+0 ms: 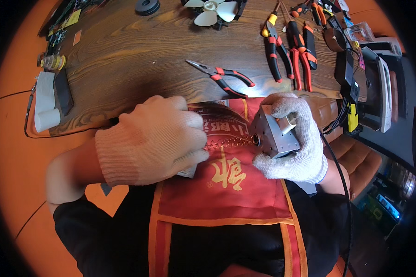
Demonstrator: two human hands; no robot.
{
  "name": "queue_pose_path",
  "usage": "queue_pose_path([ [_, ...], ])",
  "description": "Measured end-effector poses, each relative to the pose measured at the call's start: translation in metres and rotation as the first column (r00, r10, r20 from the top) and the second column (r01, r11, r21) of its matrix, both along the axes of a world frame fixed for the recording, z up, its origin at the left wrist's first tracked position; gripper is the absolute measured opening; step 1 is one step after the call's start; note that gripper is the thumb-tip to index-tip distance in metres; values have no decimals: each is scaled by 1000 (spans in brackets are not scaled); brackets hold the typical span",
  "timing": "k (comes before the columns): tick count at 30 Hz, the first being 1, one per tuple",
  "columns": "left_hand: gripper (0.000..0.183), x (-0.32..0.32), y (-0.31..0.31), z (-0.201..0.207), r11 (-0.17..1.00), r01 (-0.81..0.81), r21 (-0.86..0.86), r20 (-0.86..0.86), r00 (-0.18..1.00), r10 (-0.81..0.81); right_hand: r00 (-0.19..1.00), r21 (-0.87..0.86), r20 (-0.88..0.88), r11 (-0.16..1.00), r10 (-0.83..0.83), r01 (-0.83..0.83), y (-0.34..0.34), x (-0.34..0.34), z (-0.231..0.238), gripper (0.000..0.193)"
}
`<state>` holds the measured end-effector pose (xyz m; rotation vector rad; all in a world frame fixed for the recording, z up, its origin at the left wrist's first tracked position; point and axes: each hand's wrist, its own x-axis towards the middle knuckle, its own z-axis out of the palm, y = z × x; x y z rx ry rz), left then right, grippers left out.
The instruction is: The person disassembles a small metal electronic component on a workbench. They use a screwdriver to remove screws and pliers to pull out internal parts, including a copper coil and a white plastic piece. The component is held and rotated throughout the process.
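Observation:
Both my hands wear white knitted gloves and are held over the red apron, just off the table's front edge. My right hand [296, 138] grips a grey metal box [270, 134] with small holes in its faces. A short pale tube [286, 124] sticks out near the thumb and fingers. From a dark round hole in the box's left side, twisted copper-coloured wire [231, 142] runs across to my left hand [157, 136]. My left fingers are closed on its other end, which they hide. Below them shows a small pale piece I cannot make out.
Long-nose pliers [224, 76] lie on the wooden table [120, 55] near its front edge. Diagonal cutters [277, 51] and other hand tools lie at the right. A white-bladed fan [211, 9] stands at the back. A phone [63, 92] and paper roll [46, 104] lie left. A black cable [342, 171] hangs right.

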<state>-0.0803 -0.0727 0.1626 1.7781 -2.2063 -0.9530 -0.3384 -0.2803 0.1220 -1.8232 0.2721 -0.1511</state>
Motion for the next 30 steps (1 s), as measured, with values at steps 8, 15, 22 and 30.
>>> queue_pose_path([
  [8, 26, 6, 5, 21, 998, -60, 3, 23, 998, 60, 990, -183, -100, 976, 101, -118, -23, -15, 22, 96],
  [15, 22, 21, 19, 40, 994, -61, 96, 86, 995, 52, 994, -180, -21, 978, 104, -107, -28, -17, 17, 94],
  [22, 16, 44, 32, 36, 992, -27, 122, -44, 999, 32, 996, -34, -32, 995, 89, -90, -29, -24, 20, 86],
  [30, 14, 50, 44, 26, 996, 10, 85, -38, 999, -7, 997, -130, -12, 988, 81, -82, -33, -30, 22, 79],
])
